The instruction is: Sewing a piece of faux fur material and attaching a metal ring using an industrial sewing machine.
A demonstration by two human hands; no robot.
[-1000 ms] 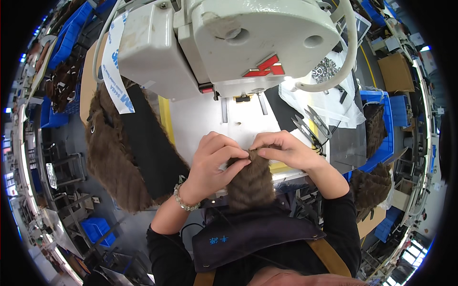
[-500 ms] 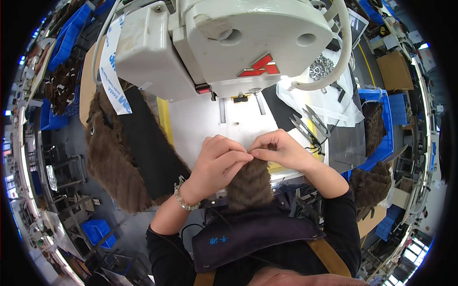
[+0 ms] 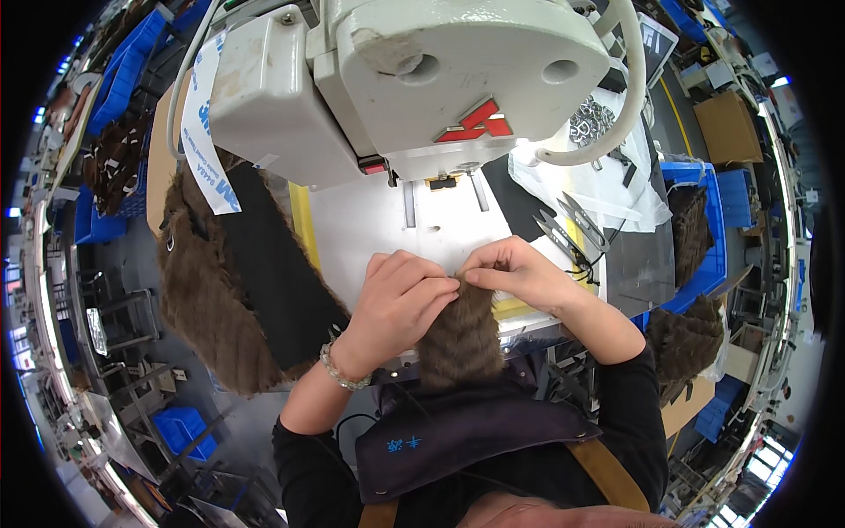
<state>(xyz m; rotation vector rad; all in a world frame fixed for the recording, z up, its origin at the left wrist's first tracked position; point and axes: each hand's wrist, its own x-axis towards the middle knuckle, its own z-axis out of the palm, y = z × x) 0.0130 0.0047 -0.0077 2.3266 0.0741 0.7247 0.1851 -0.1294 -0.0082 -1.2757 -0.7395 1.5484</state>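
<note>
A strip of brown striped fur fabric [image 3: 463,339] hangs over the near edge of the white work plate [image 3: 370,233], its lower end over my apron. At its upper end my left hand [image 3: 407,295] pinches the left corner, fingers closed. My right hand [image 3: 519,275] grips the same end just to the right, thumb and forefinger pressed on the fur. The fingertips of both hands nearly meet. Beyond them stands a big white sewing machine head [image 3: 466,79] with a red emblem. Its needle area is mostly hidden from above.
Left lies a larger brown fur piece [image 3: 207,299] with a black backing panel [image 3: 273,273]. Two thread snips [image 3: 572,238] rest at the right, near white sheeting [image 3: 607,198] and metal rings [image 3: 591,123]. A blue bin [image 3: 713,255] with fur stands further right.
My right thumb and fingers have shifted slightly on the fur's upper edge, and more fur shows between them. My left hand has moved a little left.
</note>
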